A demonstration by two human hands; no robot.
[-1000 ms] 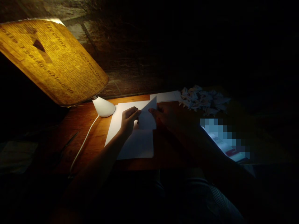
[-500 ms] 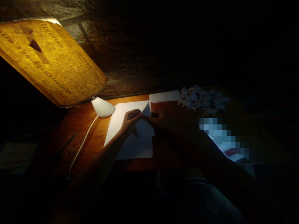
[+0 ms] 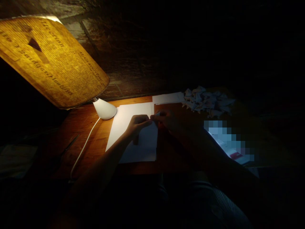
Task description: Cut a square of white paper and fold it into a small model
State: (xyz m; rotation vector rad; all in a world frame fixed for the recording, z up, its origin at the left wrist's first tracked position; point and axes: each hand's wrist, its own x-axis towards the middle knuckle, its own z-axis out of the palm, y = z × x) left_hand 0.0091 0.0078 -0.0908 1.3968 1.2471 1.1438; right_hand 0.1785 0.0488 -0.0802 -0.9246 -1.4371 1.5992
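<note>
A small white paper piece (image 3: 149, 137) lies on a larger white sheet (image 3: 124, 122) on the wooden table (image 3: 95, 140). My left hand (image 3: 137, 124) is closed, its fingertips pressing the paper piece's top edge. My right hand (image 3: 164, 119) sits just to its right in shadow, fingers pinched on the same top edge. Both hands meet at the fold.
A lamp with a yellow printed shade (image 3: 52, 60) and white base (image 3: 105, 109) stands at the left, its white cord (image 3: 83, 148) running toward me. A heap of folded paper bits (image 3: 207, 101) lies at the back right. A lit screen (image 3: 228, 141) is on the right.
The raised pointed flap of the paper piece has been folded down flat. Both hands have drawn together over its top edge.
</note>
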